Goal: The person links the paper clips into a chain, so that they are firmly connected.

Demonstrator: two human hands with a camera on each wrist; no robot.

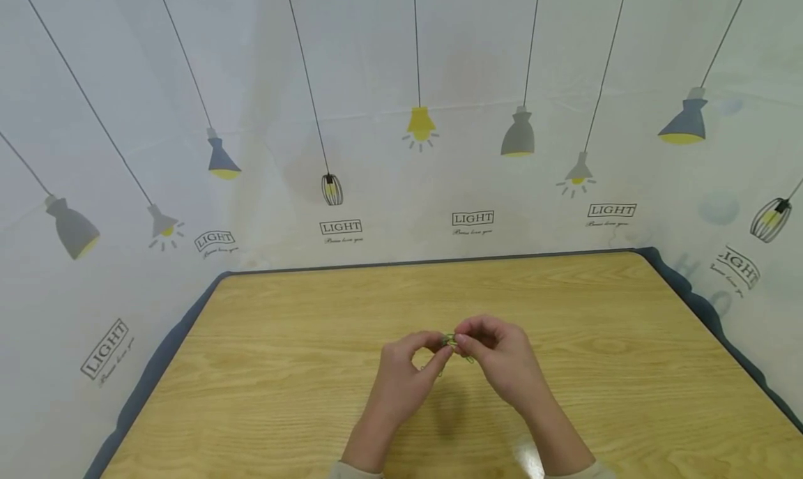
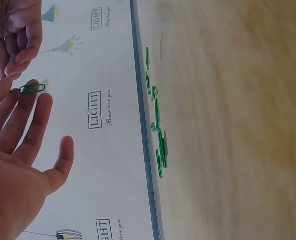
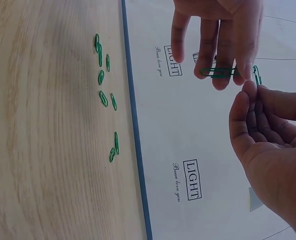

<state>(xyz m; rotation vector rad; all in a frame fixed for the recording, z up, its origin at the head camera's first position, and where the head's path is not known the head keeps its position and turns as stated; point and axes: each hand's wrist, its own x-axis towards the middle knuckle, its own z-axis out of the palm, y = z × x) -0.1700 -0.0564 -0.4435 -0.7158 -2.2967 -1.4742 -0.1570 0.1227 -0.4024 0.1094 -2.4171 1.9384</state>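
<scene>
Both hands meet above the wooden table, fingertips almost touching. My left hand (image 1: 404, 371) pinches a green wire paper clip (image 3: 213, 72) between thumb and finger; in the left wrist view the end of this paper clip (image 2: 36, 88) lies across the fingers of the left hand (image 2: 25, 160). Opposite it, my right hand (image 1: 505, 360) pinches a second green paper clip (image 3: 258, 76), which sticks up past the thumb of the right hand (image 3: 275, 135). Where the two clips come together is hidden by the fingertips.
Several loose green paper clips (image 3: 103, 98) lie scattered on the table (image 1: 301, 367) beneath the hands. A white cloth (image 1: 376, 151) printed with lamps and the word LIGHT hangs behind the table and at both sides. A dark blue edge (image 1: 401, 263) borders the tabletop.
</scene>
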